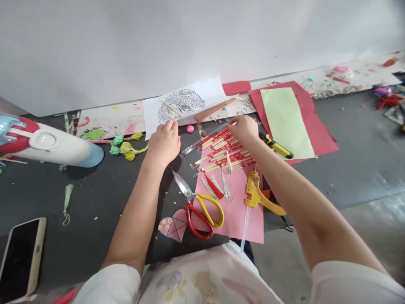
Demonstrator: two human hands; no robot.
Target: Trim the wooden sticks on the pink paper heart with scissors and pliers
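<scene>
My left hand (165, 141) is closed, fingers curled, at the lower edge of a white sheet with a printed dragon (186, 101). A thin wooden stick (171, 108) lies by its fingertips; what the fingers hold is hidden. My right hand (245, 128) pinches the far end of the clear-wrapped chopsticks with red paper bands (221, 141). These lie in a pile over pink paper (232, 219). Red and pale tassels (218, 185) rest just below them. Between my forearms lie open scissors (193, 200) with red and yellow handles, beside a pink heart-shaped piece (173, 226).
A yellow glue gun (255, 190) with its glue stick lies by my right forearm. Beyond it are a yellow-black cutter knife (278, 147) and green paper (287, 118) on red sheets (319, 131). At left are a bottle (60, 143), a phone (20, 257) and a tassel (67, 198).
</scene>
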